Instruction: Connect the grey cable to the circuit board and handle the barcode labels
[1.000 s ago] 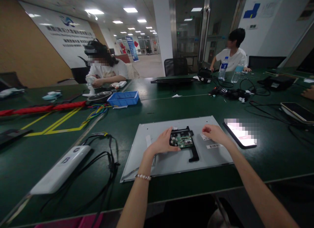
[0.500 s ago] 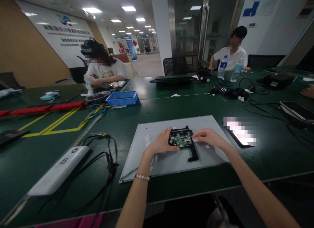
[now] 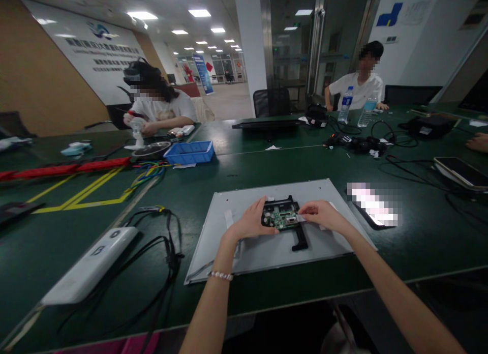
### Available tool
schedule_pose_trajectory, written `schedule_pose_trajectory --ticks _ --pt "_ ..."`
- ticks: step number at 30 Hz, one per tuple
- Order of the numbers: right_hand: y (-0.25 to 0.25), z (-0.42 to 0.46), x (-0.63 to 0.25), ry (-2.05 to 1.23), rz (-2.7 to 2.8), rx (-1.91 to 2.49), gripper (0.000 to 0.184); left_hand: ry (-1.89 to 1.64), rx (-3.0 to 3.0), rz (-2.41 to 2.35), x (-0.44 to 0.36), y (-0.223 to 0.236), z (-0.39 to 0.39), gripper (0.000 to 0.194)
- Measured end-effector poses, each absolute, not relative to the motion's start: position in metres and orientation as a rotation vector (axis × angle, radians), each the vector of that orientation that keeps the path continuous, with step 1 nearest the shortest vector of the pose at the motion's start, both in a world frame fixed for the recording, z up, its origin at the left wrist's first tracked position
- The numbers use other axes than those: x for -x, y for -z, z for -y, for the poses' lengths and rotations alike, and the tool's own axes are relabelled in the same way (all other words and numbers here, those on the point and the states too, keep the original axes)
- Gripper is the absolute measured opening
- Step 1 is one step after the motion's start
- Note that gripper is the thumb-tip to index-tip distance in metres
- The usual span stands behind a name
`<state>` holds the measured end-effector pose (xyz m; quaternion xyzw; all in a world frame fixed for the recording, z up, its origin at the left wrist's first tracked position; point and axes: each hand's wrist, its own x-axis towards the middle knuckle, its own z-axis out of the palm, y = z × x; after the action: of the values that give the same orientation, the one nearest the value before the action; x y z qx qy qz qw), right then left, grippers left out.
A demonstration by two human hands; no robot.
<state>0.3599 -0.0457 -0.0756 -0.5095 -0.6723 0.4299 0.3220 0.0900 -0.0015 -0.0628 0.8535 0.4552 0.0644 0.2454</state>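
A grey metal panel [image 3: 244, 249] lies flat on the green table in front of me. On it sits a green circuit board [image 3: 281, 217] in a black plastic bracket [image 3: 299, 238]. My left hand [image 3: 250, 223] grips the left edge of the board, fingers curled around it. My right hand [image 3: 322, 214] pinches at the board's right edge, where a small white strip shows; what the fingers hold is too small to name.
A lit phone [image 3: 372, 203] lies right of the panel. A white device [image 3: 89, 265] with black cables [image 3: 168, 252] sits at the left. Further off are a blue tray [image 3: 190, 152], coloured wires, water bottles [image 3: 345, 106] and two seated people. The table edge [image 3: 305, 300] runs close below the panel.
My right hand has moved left from the panel's labels to the right edge of the circuit board. My left hand has stayed on the board.
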Motion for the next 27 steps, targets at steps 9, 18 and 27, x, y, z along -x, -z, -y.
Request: schedule_pose_trajectory --ticks 9,18,27 --pt "0.0802 0.0446 -0.3621 -1.110 1.768 1.325 0.016 -0.182 -2.336 -1.255 -0.0940 0.0569 0.0042 0.117" --pt "0.0773 0.0476 -0.3657 -0.988 1.834 1.333 0.017 -0.186 -2.315 -1.257 -0.0941 0.0567 0.0046 0.115" --pt "0.0790 0.0485 -0.3670 -0.987 1.858 1.397 0.024 -0.222 -2.348 -1.244 -0.0941 0.0543 0.0059 0.107"
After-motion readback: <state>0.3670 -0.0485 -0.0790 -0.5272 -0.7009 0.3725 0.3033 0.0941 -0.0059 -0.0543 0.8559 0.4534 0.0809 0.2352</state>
